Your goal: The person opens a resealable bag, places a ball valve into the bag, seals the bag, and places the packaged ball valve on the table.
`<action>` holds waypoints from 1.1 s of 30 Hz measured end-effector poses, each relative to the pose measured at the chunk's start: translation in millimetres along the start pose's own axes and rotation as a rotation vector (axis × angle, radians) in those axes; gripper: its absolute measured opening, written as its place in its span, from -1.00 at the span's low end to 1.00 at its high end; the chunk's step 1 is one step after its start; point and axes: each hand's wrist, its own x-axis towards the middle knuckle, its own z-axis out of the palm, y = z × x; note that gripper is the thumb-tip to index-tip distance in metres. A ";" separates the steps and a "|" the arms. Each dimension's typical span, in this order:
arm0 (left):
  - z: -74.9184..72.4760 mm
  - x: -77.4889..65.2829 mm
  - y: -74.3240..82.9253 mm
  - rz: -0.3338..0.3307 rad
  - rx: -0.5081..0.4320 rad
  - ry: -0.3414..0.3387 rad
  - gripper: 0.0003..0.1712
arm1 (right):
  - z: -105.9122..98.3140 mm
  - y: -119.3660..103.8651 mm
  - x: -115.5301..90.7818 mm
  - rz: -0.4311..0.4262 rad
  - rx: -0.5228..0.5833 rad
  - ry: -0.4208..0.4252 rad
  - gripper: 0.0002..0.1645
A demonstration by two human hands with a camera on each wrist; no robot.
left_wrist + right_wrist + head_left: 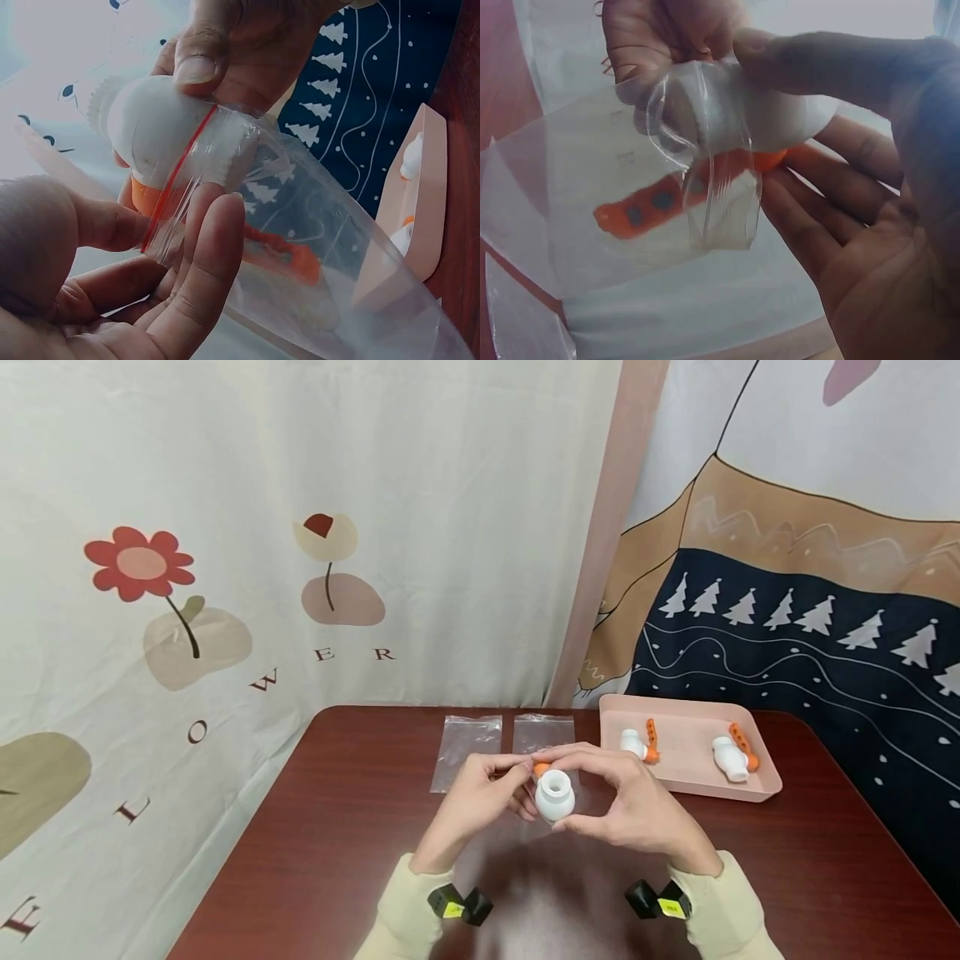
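Note:
Both hands are raised over the table around a white plastic ball valve (pixel 555 799) with an orange lever handle (pixel 656 201). My right hand (pixel 630 793) grips the valve body, thumb on one side and fingers on the other. In the left wrist view, my left hand (pixel 165 300) pinches the edge of a clear zip bag (pixel 352 255) by its red seal line. The handle and one end of the valve lie inside the bag, while the other, ridged end sticks out of its mouth.
A pink tray (pixel 686 764) at the back right holds two more white valves, one on the left (pixel 633 743) and one on the right (pixel 729 758), both with orange handles. Two flat clear bags, a left one (pixel 467 743) and a right one (pixel 543 727), lie near the table's back edge. Behind hangs a printed curtain (pixel 450 527).

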 end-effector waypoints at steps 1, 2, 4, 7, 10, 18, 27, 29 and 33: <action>0.1 -0.2 0.2 0.002 0.000 0.005 -0.69 | -0.3 0.6 0.1 -0.006 0.002 -0.007 -0.36; 0.2 -0.3 0.5 0.004 0.002 0.010 -0.69 | -0.5 1.2 0.0 -0.009 0.003 -0.012 -0.37; 0.6 -0.4 0.5 0.009 0.004 0.020 -0.70 | -0.7 1.7 -0.1 -0.007 0.001 -0.015 -0.38; 1.5 -0.3 1.0 0.015 0.017 0.037 -0.72 | -0.7 1.3 -0.3 0.029 -0.014 -0.009 -0.34; 2.6 0.1 1.5 0.010 0.027 0.064 -0.73 | 0.2 1.1 -0.4 0.079 -0.042 0.019 -0.30; 4.3 -1.0 1.4 0.022 0.014 0.121 -0.70 | 6.6 8.0 -0.7 0.190 -0.018 0.116 -0.32; 4.6 -0.2 1.1 0.007 -0.004 0.160 -0.72 | 15.9 10.6 -0.2 0.387 0.100 0.159 -0.35; 4.8 0.4 0.2 0.006 -0.003 0.161 -0.72 | 18.5 9.1 0.9 0.426 0.102 0.159 -0.39; 5.4 1.2 -0.4 0.009 -0.002 0.162 -0.71 | 20.6 6.9 1.5 0.432 0.080 0.137 -0.52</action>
